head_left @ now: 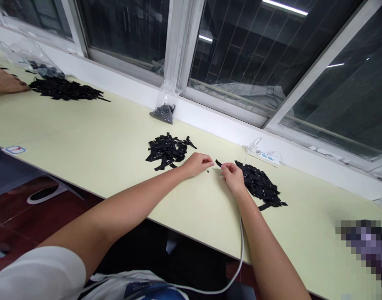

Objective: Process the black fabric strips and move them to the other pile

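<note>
My right hand (234,177) pinches a short black fabric strip (218,163), whose free end points up and left. Just left of it, my left hand (197,164) has its fingertips pressed together; whatever they hold, if anything, is too small to make out. A tiny dark ring-like piece (208,171) lies on the table below the left fingertips. Beyond my left hand spreads a loose pile of black strips (167,150). A second pile of black strips (261,184), dotted with small shiny spots, lies against the right side of my right hand.
A clear bag of dark pieces (163,112) stands by the wall on the pale table (116,141). A white power strip (265,157) lies at the back; a white cable (241,241) crosses the front edge. At far left, another person's hand (8,82) is beside a black pile (68,89).
</note>
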`<state>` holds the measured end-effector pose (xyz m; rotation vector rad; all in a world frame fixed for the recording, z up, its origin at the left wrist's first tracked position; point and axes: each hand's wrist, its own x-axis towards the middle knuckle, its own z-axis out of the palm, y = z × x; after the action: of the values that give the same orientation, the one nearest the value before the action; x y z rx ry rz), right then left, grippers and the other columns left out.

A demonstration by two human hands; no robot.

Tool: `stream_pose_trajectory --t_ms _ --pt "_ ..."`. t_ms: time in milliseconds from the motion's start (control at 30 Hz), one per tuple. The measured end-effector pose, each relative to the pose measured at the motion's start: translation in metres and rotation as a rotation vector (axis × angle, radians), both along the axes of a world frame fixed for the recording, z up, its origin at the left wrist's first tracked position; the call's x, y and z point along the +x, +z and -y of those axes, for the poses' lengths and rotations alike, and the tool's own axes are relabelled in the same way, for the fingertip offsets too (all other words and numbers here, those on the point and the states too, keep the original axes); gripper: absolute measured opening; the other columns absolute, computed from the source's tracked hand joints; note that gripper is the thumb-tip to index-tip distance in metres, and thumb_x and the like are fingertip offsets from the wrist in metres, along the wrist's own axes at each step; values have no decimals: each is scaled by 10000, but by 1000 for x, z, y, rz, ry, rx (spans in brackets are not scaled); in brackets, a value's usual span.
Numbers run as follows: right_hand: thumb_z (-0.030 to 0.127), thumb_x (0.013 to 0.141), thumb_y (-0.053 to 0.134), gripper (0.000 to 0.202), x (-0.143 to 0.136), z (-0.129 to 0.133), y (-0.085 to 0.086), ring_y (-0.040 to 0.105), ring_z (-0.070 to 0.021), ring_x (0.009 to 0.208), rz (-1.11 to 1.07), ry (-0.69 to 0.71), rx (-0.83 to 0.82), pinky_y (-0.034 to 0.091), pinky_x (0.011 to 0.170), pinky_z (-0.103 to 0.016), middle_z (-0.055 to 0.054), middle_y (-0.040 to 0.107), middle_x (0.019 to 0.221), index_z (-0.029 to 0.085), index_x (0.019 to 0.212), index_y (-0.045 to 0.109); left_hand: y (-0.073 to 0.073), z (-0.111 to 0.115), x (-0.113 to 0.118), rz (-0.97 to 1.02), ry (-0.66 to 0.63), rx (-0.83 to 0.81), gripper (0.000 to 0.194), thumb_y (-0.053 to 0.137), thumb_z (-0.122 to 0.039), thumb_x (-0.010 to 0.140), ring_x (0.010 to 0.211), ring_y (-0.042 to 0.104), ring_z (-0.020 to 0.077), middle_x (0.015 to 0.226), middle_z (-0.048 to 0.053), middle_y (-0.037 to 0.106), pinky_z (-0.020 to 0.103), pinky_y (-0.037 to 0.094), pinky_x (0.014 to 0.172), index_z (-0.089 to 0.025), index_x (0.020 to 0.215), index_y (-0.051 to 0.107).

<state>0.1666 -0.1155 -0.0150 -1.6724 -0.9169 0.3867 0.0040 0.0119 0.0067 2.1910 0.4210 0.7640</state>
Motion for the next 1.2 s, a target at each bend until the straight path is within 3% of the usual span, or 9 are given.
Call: stream_pose_trajectory --t_ms 267,433,1200 --pt "604 750 660 438 3 -1 -5 599 -194 711 37 19 -1 481 563 -291 -60 670 819 188 890 672 -5 -1 3 -7 48 45 219 594 -240 871 726 613 143 861 42 756 265 461 704 -162 962 777" --pt "591 765 652 425 4 -1 -6 606 -201 716 74 26 -16 487 591 -301 -67 677 821 188 899 675 -6 -2 3 -27 63 31 248 596 -234 866 710 611 137 880 38 751 262 476 701 -169 1048 752" --pt "524 786 624 337 3 0 -4 616 -201 741 143 53 -56 497 640 -309 -61 699 844 206 884 678 -3 2 -1 -102 10 43 174 610 -240 857 699 610 143 788 17 718 269 471 719 -182 957 741"
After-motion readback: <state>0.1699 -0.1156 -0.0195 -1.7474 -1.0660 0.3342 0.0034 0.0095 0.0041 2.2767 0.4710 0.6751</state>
